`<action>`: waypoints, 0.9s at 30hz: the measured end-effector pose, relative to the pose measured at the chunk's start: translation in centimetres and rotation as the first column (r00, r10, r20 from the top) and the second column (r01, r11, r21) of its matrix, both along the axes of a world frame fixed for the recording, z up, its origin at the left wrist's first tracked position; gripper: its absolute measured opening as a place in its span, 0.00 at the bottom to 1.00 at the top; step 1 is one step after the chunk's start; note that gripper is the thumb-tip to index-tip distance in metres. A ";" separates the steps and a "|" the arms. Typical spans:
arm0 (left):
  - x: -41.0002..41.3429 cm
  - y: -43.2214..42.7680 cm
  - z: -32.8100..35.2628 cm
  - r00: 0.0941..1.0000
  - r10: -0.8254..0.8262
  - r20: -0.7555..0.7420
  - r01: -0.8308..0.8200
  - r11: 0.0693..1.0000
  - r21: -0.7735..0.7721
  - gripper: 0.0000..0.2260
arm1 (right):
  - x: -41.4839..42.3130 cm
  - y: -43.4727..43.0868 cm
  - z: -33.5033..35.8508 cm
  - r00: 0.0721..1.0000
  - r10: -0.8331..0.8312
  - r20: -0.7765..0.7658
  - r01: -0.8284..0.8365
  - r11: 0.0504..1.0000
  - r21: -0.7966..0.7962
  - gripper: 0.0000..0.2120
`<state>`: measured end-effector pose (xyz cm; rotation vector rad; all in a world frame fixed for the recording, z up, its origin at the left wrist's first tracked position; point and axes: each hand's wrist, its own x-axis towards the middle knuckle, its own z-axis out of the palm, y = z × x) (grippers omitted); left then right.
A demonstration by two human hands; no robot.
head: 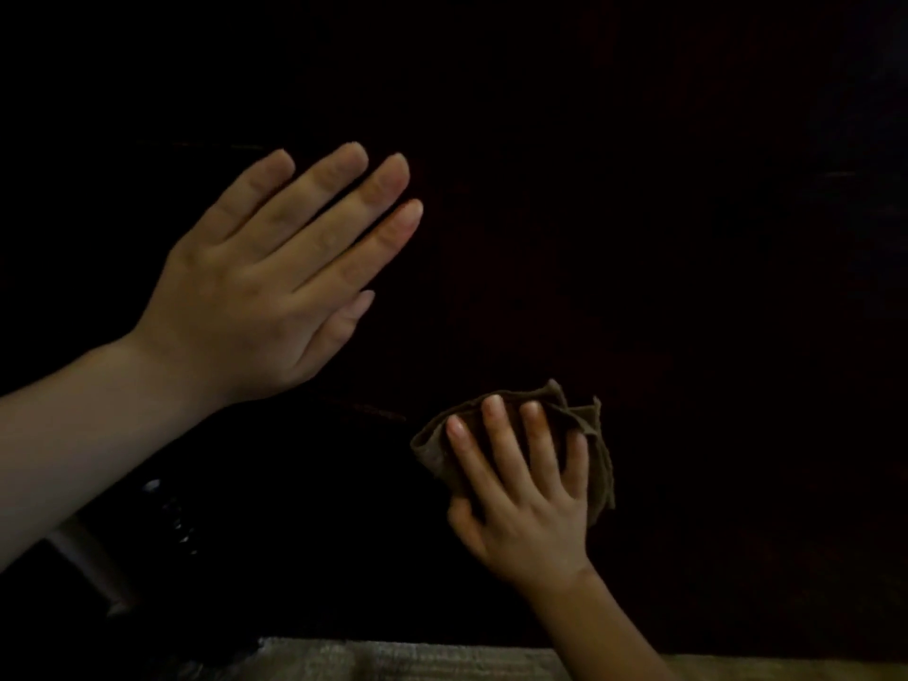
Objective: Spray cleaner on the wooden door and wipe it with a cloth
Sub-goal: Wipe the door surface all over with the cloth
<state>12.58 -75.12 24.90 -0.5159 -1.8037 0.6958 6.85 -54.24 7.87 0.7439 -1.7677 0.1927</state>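
Light very low. Most of the view is the wooden door point(638, 238), close in front of me, so dark that it reads nearly black with a faint reddish tone. Grain and panel edges are hardly legible; a thin pale scratch or line shows at the upper left and another below my left wrist.

My left hand point(260, 287) is raised at the left of the view, back of the hand toward me. The fingers are straight and lie close together, only slightly fanned at the tips, with the thumb alongside. It holds nothing. It seems to lie flat on the door, though in this light I cannot tell whether the palm touches the wood.

My right hand point(525, 498) is lower, at centre right. Its four fingers are spread and straight, laid over the cloth point(599, 459) and pressing it to the door. The thumb sits at the cloth's lower left edge. The cloth is brown and folded into a rumpled pad, its corners sticking out above and to the right of my fingers.

Along the bottom edge runs a pale, streaked strip of floor point(442, 661). At lower left stands a pale upright edge point(93, 567), with a small glint point(152, 486) beside it. Both are too dim to identify.
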 end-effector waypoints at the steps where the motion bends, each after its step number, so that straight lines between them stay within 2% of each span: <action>1: 0.2 -0.4 0.3 1.000 0.014 -0.019 -0.013 1.000 0.028 0.24 | 0.1 -0.2 0.6 1.000 -0.003 0.006 0.003 0.999 -0.033 0.29; 5: 0.4 -1.3 0.6 0.996 0.069 -0.062 -0.061 0.991 0.121 0.23 | 0.1 -1.4 4.0 0.998 0.002 0.065 0.010 0.982 -0.191 0.30; 9: 0.1 -1.3 0.0 0.994 0.071 -0.084 -0.060 0.990 0.129 0.23 | 0.9 -3.3 5.3 0.991 0.006 0.133 0.031 0.960 -0.278 0.29; 11: 0.2 -1.3 0.1 0.993 0.076 -0.090 -0.064 0.989 0.133 0.23 | 1.3 -4.1 4.4 0.991 -0.005 0.134 0.037 0.971 -0.236 0.29; 15: 0.2 -1.3 0.0 0.992 0.086 -0.093 -0.071 0.986 0.150 0.22 | 2.1 -5.1 0.9 0.998 0.002 0.061 -0.005 0.999 0.043 0.32; 18: 0.2 -1.3 0.1 0.992 0.088 -0.094 -0.074 0.986 0.150 0.22 | 2.2 -5.0 -0.5 0.999 0.010 0.037 -0.016 0.990 0.142 0.29; 21: 0.2 -1.2 0.0 0.991 0.097 -0.092 -0.083 0.985 0.152 0.22 | 2.1 -4.6 0.4 1.000 0.007 0.022 -0.010 0.990 0.139 0.29; 27: 0.3 -1.1 0.2 0.992 0.097 -0.080 -0.083 0.984 0.155 0.22 | 2.7 -6.7 4.9 0.998 0.017 0.062 -0.014 0.999 -0.050 0.31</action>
